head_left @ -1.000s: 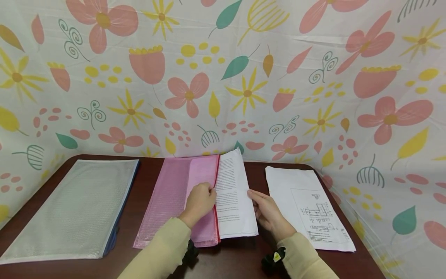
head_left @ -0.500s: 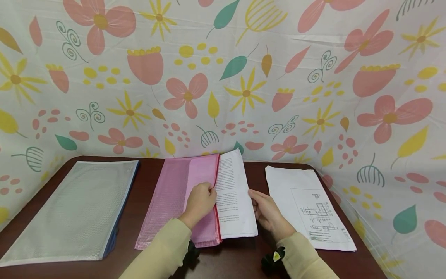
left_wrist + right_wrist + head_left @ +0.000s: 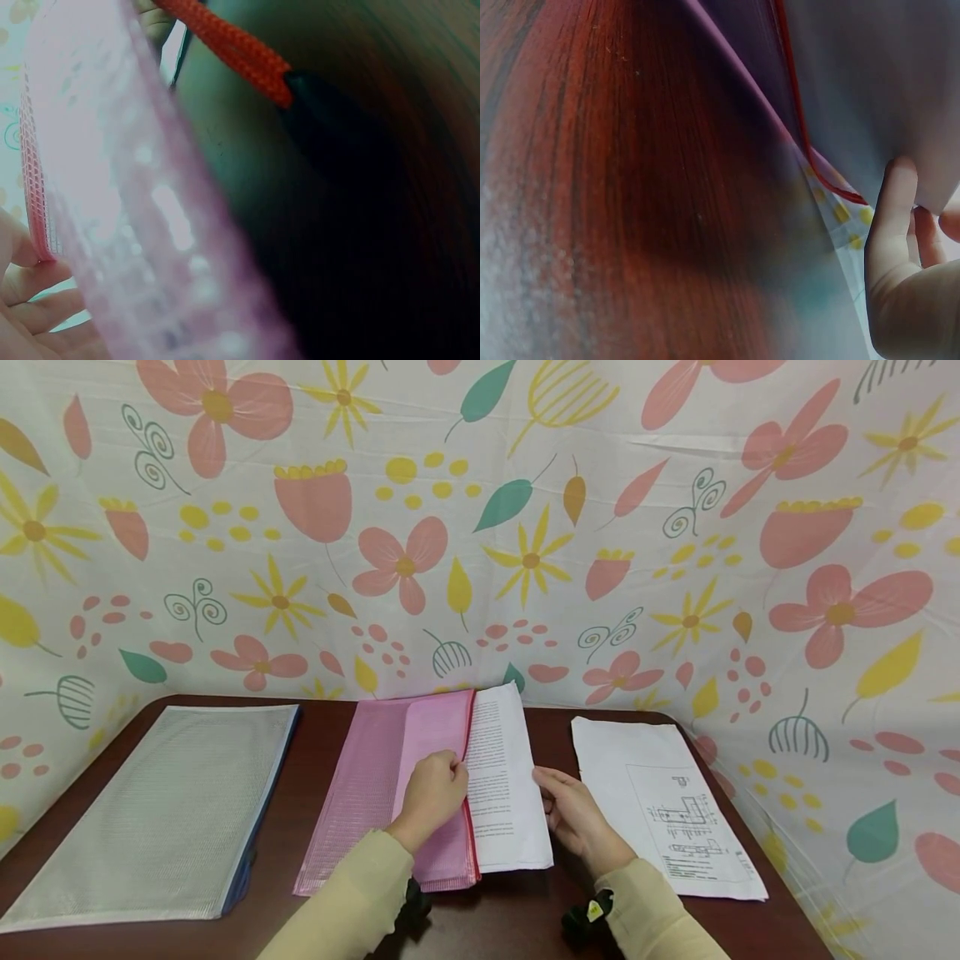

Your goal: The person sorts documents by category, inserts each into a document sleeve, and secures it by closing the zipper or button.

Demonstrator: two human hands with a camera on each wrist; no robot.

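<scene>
In the head view a pink mesh zip pouch [image 3: 360,785] with a red zip edge lies mid-table. My left hand [image 3: 435,793] grips its right, open edge, fingers curled; the left wrist view shows those fingers [image 3: 45,307] at the pouch's rim. A sheaf of printed paper [image 3: 510,818] sticks out of the pouch's right side, its left part hidden inside. My right hand [image 3: 573,814] pinches the paper's right edge, thumb underneath or behind it hard to make out. From the right wrist view, the paper's underside [image 3: 870,82] hangs raised off the table beside the red zip edge.
A clear mesh pouch [image 3: 165,810] with a blue edge lies at the left. At the right sits another paper stack [image 3: 675,810] bearing a technical drawing. An orange pull cord [image 3: 232,45] hangs by the pink pouch. Behind the table [image 3: 510,922] stands a flowered cloth [image 3: 480,527].
The pink pouch's open edge has shifted slightly right over the paper, and the paper's right edge has come slightly left. Both hands keep their hold.
</scene>
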